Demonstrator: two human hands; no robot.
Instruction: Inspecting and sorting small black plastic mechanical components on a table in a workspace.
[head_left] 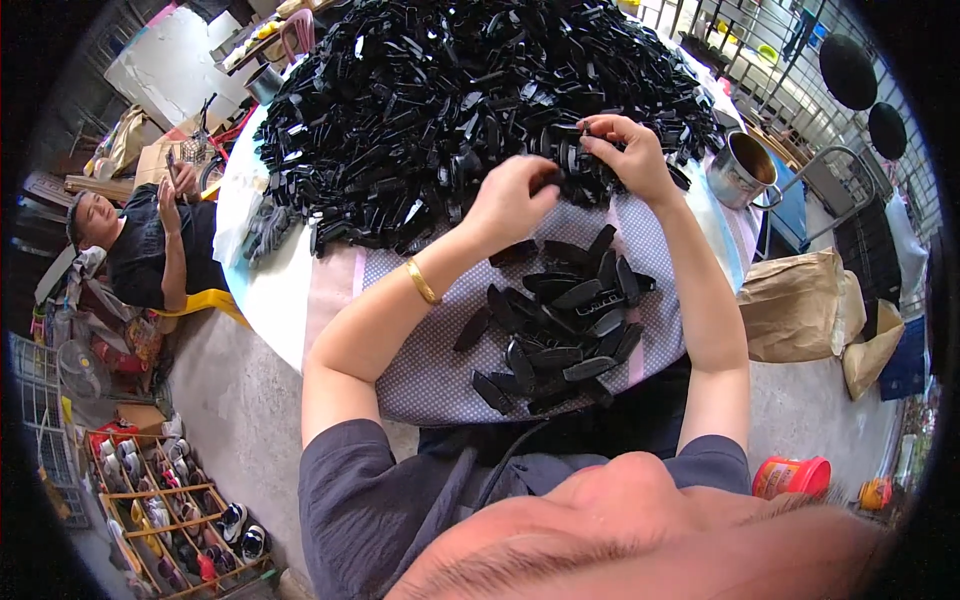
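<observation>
1. Round table (275, 290), pale top, fills the middle; a dotted cloth (430, 350) covers its near part.
2. Big heap of black plastic parts (450, 90) piled across the far half of the table, spilling toward both hands.
3. Smaller pile of black plastic parts (560, 330) on the dotted cloth, near side, between the two forearms.
4. Another person (150, 240) sits at far left, beside the table, dark shirt, hands raised.
5. Brown paper bag (795, 305) on the floor at right, near the table edge.
6. Shoe rack (170, 500) at near left (shoes in rows).
7. Metal pot (740, 170) on the right edge of the table, just beside the right forearm.
8. Left hand (510, 200), gold bangle (422, 282) on the wrist, fingers pinched on a black part (565, 160) at the near rim of the heap.
9. Right hand (625, 155) grips the same black part from the right; both hands meet on it, above the cloth.
10. Red tub (790, 477) on the floor, near right.
</observation>
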